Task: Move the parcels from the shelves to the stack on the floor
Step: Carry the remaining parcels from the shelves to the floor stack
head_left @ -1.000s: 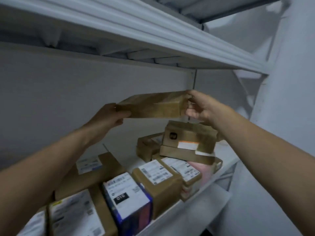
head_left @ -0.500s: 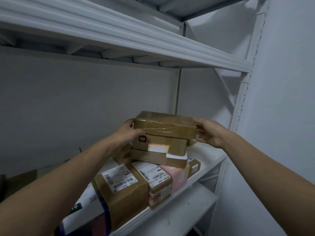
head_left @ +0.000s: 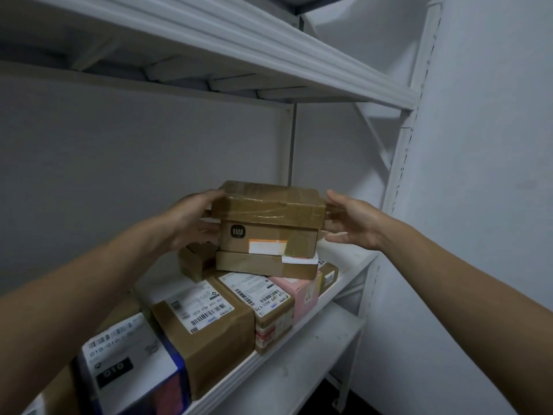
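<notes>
Many parcels (head_left: pixel 209 322) wait on the shelf (head_left: pixel 353 262).
Left hand (head_left: pixel 191 217) touches the 3-box pile (head_left: pixel 269 235), fingers straight; right hand (head_left: pixel 353 223) wide, just beside it.

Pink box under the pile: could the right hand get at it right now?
Probably only its front. The pink box faces the open front of the shelf below the right hand, but a flat brown parcel and others lie stacked on top.

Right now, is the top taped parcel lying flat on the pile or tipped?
Flat: the taped parcel sits level on the logo box, its bottom edge flush along it. The left hand touches its end.
</notes>
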